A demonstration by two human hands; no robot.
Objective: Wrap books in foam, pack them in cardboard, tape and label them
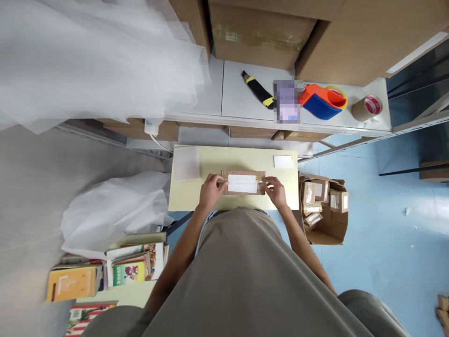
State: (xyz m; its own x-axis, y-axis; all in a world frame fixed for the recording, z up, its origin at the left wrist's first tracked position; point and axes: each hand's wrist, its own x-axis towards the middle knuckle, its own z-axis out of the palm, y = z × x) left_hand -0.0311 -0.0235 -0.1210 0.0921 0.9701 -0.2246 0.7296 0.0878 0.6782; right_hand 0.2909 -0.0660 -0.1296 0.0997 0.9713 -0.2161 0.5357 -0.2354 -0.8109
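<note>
A small flat cardboard parcel [242,172] lies on the pale yellow table, just in front of my body. On its top is a white label [242,188] with a small yellow mark at the right end. A shiny strip of clear tape [261,183] runs across the parcel and label. My left hand [212,191] pinches the strip's left end with thumb and fingertips at the parcel's left edge. At the right edge, my right hand [276,191] pinches the other end. How firmly the tape sticks cannot be made out.
The table [213,161] also bears a translucent sheet [186,163] and a white label [283,162]. On the shelf are a utility knife [258,91], a tape dispenser [322,104] and a tape roll [363,110]. An open carton [328,231] with several parcels stands right; books [72,283] lie left.
</note>
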